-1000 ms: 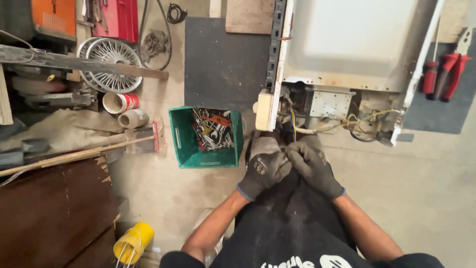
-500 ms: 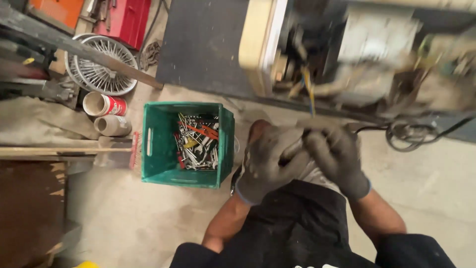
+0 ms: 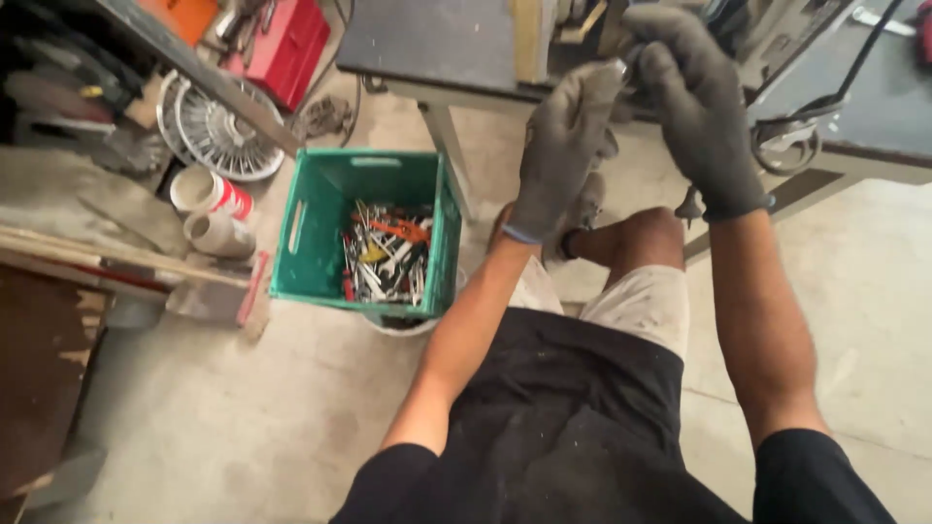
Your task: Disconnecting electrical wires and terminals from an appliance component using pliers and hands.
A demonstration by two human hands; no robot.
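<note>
Both my hands wear dark grey gloves and are raised together at the underside of a large appliance. My left hand and my right hand meet fingertip to fingertip around a small shiny metal part. The gloves hide most of the part, so I cannot tell what it is. My bare knee is bent below the hands. A green plastic crate full of wrenches and other hand tools stands on the floor left of my left forearm.
A caster wheel hangs under the appliance at right. At left lie a round wire fan guard, a red toolbox, a red-and-white can and long wooden boards. The floor is concrete.
My head has dropped closer to the appliance's underside. Both hands have risen from my lap to its lower edge, still held together.
</note>
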